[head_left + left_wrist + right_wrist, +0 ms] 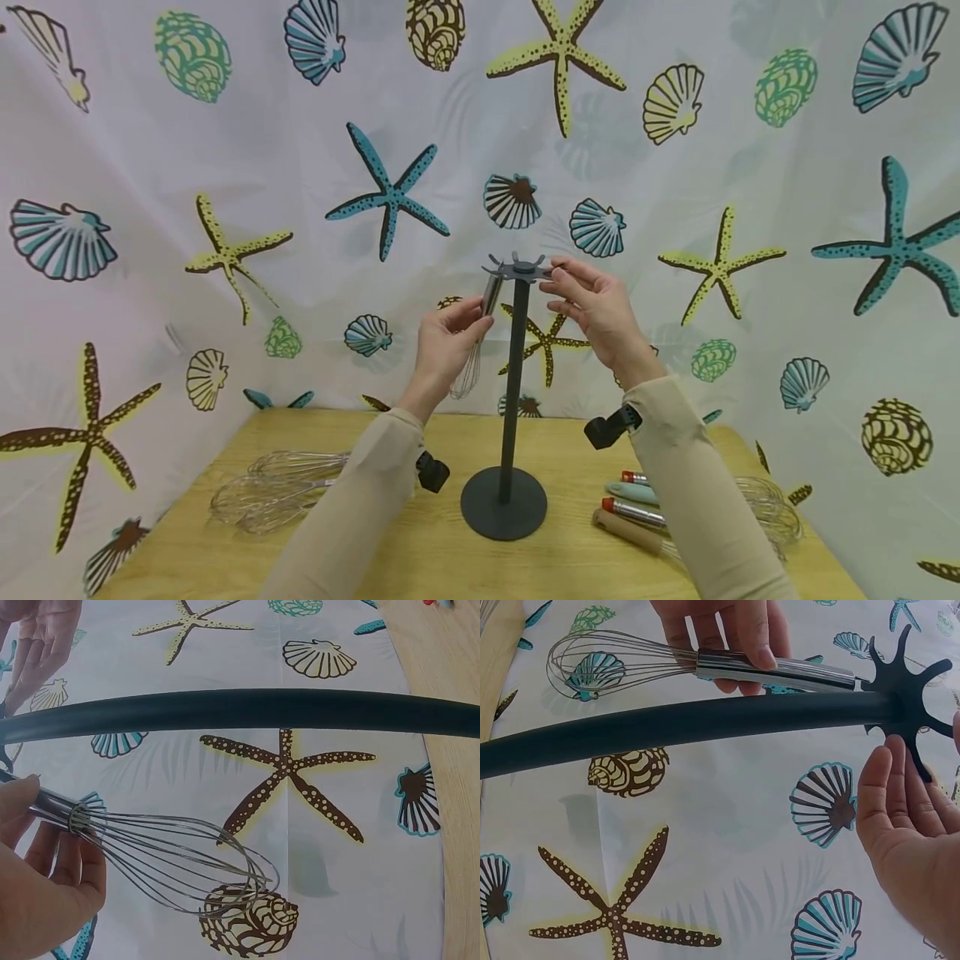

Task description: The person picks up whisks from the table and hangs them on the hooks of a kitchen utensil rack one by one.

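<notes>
A black stand [513, 383] rises from a round base, with a ring of curved hooks [907, 682] at its top. My left hand [450, 333] holds a whisk [780, 670] by its shiny metal handle, wires pointing down. The handle's top end is up at a hook on the stand's left side; whether its loop is over the hook I cannot tell. In the left wrist view the wire loops [180, 855] hang free beside the pole. On the opposite side, my right hand [600, 312] pinches a hook of the stand between thumb and fingers.
Several wire whisks [277, 492] lie on the wooden table [420, 550] at the left. More whisks lie at the right, with a light blue handle [633, 492], a brown handle [626, 529] and red-tipped metal handles [637, 511]. A shell-patterned curtain [465, 125] stands behind.
</notes>
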The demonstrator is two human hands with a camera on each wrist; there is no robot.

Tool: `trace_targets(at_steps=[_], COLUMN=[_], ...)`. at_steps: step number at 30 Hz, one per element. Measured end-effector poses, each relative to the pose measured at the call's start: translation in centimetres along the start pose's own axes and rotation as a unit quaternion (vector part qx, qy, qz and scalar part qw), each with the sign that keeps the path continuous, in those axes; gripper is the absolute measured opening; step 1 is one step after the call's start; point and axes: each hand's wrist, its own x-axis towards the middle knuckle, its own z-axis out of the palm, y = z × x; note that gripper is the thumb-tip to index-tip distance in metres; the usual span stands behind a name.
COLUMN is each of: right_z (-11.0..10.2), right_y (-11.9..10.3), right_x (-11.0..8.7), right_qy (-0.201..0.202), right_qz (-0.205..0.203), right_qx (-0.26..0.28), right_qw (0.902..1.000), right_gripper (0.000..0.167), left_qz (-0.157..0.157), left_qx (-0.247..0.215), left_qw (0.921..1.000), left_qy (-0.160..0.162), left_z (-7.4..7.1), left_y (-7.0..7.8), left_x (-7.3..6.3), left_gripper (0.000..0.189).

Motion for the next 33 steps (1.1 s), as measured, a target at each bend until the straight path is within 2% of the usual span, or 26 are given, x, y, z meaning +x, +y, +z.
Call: trace_targets(at_steps=[6,10,27,33], right_z=[0.07,-0.03,-0.17,-0.01], right_y=[-0.02,-0.05,-0.11,-0.02], right_x=[-0.01,-0.07,-0.02,-0.03], right_qy=[0.002,0.003,0.002,-0.002], right_qz=[0.0,-0.001,0.002,0.003], right_qx=[0.016,0.012,0.0,0.002], right_qw=[0.9999,0.9999,1.0,1.0], right_gripper=[0.031,0.028,0.044,0.04], left_qz=[0.008,0.014,0.009,0.005], left_qx=[0.01,0.012,0.033,0.031], left_qw=[0.9998,0.9995,0.9983,0.9986], left_qy=[-0.017,-0.025,-0.046,-0.044], left_z=[-0.06,0.03,0.46,0.39], left_y=[-0.27,-0.1,0.05,-0.11], left_x=[-0.02,-0.06,-0.1,-0.3], left_gripper=[0.032,0.033,0.031,0.03])
